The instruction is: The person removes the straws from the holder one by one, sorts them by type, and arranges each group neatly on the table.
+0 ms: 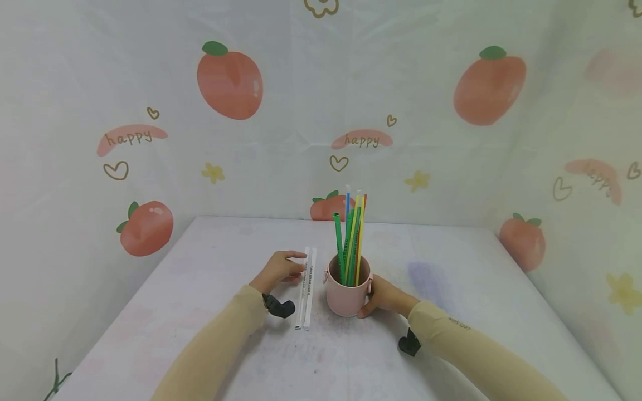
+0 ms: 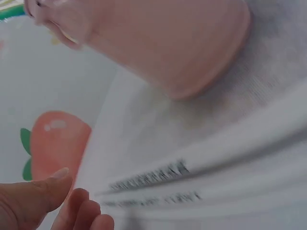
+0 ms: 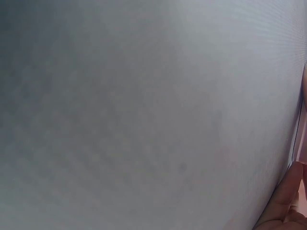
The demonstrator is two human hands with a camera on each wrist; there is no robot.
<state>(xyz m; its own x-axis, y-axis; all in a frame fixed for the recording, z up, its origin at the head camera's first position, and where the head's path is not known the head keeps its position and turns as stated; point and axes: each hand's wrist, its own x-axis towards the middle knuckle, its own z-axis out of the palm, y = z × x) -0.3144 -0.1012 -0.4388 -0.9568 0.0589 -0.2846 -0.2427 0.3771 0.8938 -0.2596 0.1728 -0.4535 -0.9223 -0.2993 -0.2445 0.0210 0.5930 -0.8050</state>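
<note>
A small pink bucket (image 1: 346,299) with ring handles stands on the table, holding several upright wrapped straws (image 1: 353,245) in green, yellow, blue and red. My right hand (image 1: 383,295) grips its right side, thumb low at the front; the right wrist view catches only part of that hand (image 3: 285,201) at its edge. Left of the bucket, two long white wrapped straws (image 1: 307,289) with dark print lie side by side. Beside their far half is my left hand (image 1: 281,269), thumb and fingers apart, fingertips right at the left straw.
A pale cloth covers the table (image 1: 241,356). Behind it hangs a white curtain (image 1: 291,83) printed with peaches, hearts and the word happy. A black wrist camera (image 1: 278,306) sits on the left arm, another (image 1: 410,342) on the right.
</note>
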